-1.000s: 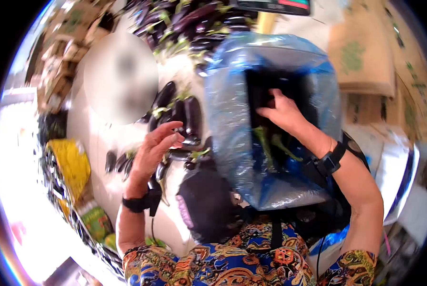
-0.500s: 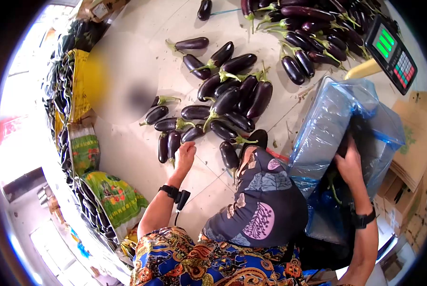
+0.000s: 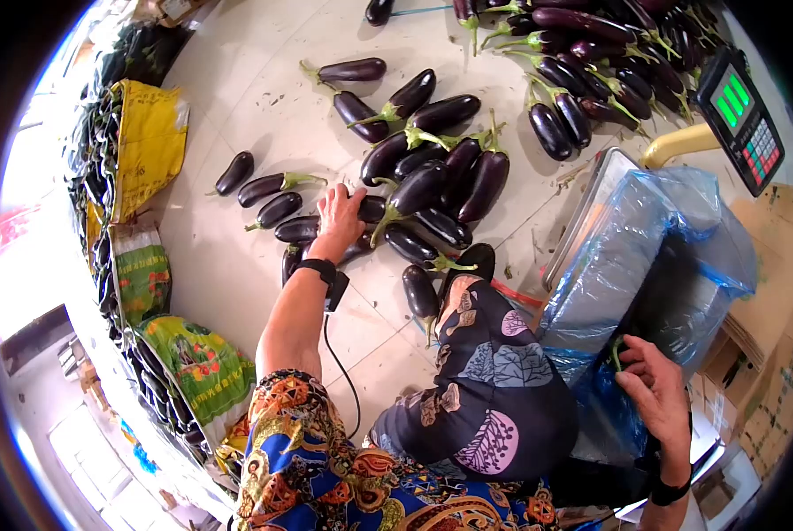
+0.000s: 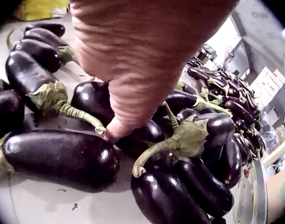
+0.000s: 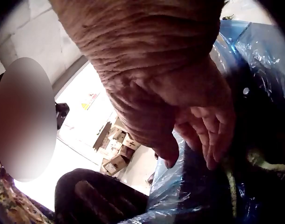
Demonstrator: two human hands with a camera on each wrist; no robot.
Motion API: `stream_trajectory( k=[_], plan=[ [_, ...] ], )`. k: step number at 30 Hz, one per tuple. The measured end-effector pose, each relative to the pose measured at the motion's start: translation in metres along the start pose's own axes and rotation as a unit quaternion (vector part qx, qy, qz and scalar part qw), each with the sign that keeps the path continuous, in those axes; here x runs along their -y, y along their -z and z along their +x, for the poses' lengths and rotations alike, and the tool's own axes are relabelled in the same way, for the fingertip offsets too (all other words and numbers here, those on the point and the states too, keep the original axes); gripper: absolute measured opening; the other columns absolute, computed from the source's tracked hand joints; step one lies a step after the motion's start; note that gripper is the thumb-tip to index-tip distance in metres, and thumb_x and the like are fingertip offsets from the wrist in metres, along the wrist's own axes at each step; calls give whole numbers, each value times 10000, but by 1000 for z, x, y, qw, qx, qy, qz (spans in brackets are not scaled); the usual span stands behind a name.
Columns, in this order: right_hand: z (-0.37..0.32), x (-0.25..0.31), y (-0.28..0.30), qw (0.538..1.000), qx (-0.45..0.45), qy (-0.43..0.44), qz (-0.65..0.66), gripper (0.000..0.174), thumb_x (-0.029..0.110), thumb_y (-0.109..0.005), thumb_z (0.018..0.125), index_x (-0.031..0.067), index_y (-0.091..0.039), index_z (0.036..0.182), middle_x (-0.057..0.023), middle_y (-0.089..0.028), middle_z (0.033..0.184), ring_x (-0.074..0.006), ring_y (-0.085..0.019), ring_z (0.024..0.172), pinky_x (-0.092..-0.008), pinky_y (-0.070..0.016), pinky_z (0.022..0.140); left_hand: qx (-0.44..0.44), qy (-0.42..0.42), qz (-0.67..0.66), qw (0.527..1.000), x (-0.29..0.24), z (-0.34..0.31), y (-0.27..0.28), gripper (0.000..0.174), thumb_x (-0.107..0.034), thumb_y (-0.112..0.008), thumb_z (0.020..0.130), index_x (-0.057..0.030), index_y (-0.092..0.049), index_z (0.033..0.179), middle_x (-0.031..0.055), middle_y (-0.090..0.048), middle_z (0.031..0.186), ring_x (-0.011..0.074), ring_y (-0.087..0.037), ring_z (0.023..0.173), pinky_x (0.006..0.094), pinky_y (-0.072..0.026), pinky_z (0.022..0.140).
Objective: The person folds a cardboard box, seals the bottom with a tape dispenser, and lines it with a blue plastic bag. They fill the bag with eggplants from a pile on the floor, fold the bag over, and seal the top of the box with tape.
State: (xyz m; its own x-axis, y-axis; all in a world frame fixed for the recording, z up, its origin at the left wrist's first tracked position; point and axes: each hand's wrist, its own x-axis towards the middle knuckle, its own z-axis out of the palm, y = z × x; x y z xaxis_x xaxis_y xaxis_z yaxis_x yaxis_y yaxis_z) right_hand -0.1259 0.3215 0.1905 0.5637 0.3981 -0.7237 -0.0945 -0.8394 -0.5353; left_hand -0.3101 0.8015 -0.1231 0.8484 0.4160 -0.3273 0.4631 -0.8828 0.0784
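Several dark purple eggplants with green stalks lie on the pale tiled floor in the head view. My left hand (image 3: 339, 221) reaches among them, fingers spread against an eggplant (image 3: 372, 209). Close up, the left hand (image 4: 138, 60) has its thumb down between an eggplant (image 4: 91, 99) and its neighbours; the other fingertips are hidden. At the right stands a container lined with blue plastic (image 3: 595, 265), dark inside. Above its near part is my right hand (image 3: 657, 394), fingers loosely bent beside a green stalk (image 3: 616, 352). Nothing shows inside the right hand (image 5: 180, 107).
A scale display (image 3: 739, 115) on a yellow post stands behind the lined container, near a large eggplant heap (image 3: 591, 53). A patterned trouser leg (image 3: 494, 380) lies between the hands. Filled sacks (image 3: 197, 367) line the left; flattened cardboard (image 3: 768, 265) is at the far right.
The left hand has moved forward onto the eggplants, its fingers now spread. The right hand has drawn back from deep in the lined container towards its near part.
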Motion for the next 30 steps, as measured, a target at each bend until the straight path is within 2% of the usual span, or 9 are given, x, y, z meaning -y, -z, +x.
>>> stream_trajectory(
  k=[4,8,10,12,15,18,21,25,30],
  plan=[
    [-7,-9,-2,999,1,6,-40,493,90,-695,864,-4,-560,1329,-181,-672,1097,-225,-674,872,-316,-543,745,-2,-67,16,998,3,-10,32,620,-166,-809,618,-100,-583,1191,166,-509,1138,375,-513,1106,484,-459,898],
    [-13,-29,9,999,-32,0,-43,499,102,-690,864,-11,-555,1332,-190,-666,1097,-235,-667,866,-331,-548,755,85,-2,51,995,16,-43,90,631,-200,-783,623,-55,-515,1174,194,-564,1077,395,-591,1034,467,-479,883],
    [-11,-45,9,997,-63,11,-47,497,118,-686,871,-13,-554,1331,-194,-667,1085,-234,-663,855,-335,-549,756,155,46,-106,981,38,-64,112,634,-256,-776,676,-31,-517,1210,193,-618,1109,362,-605,1087,432,-479,927],
    [-8,-48,7,995,-65,25,-70,490,139,-676,884,-21,-550,1330,-195,-665,1070,-233,-656,837,-340,-547,756,291,156,-410,850,52,-87,133,581,-301,-698,843,5,-538,1310,128,-657,1171,221,-645,1054,365,-521,886],
    [-7,-58,4,996,-51,38,-56,475,116,-668,888,-20,-551,1328,-185,-663,1061,-224,-652,827,-337,-543,749,315,184,-712,600,50,-127,129,518,-385,-578,960,-15,-553,1320,153,-697,1061,205,-704,818,320,-584,747],
    [-14,-66,1,997,-45,38,-46,463,83,-663,884,-6,-560,1326,-174,-667,1057,-215,-652,827,-334,-542,745,327,135,-831,429,20,-146,138,594,-461,-469,1013,0,-482,1386,272,-683,1020,328,-712,817,421,-608,743],
    [-26,-59,0,998,-53,18,-39,459,62,-666,877,2,-567,1321,-160,-671,1049,-206,-649,830,-329,-540,750,335,95,-868,353,-19,-151,145,628,-490,-397,1025,4,-447,1410,295,-665,1061,376,-705,851,453,-603,749],
    [-36,-62,-4,997,-62,45,-32,451,74,-672,872,0,-572,1306,-179,-672,1071,-245,-666,855,-345,-535,779,298,90,-857,411,-60,-147,168,712,-536,-466,980,16,-408,1425,321,-604,1150,406,-682,894,470,-595,756],
    [-51,-85,2,978,-129,130,-101,420,170,-690,885,-13,-586,1249,-196,-649,1034,-344,-648,917,-409,-508,816,212,-29,-816,536,-104,-122,218,813,-404,-723,817,44,-421,1424,286,-557,1342,435,-556,1245,532,-444,1084]
  ],
)
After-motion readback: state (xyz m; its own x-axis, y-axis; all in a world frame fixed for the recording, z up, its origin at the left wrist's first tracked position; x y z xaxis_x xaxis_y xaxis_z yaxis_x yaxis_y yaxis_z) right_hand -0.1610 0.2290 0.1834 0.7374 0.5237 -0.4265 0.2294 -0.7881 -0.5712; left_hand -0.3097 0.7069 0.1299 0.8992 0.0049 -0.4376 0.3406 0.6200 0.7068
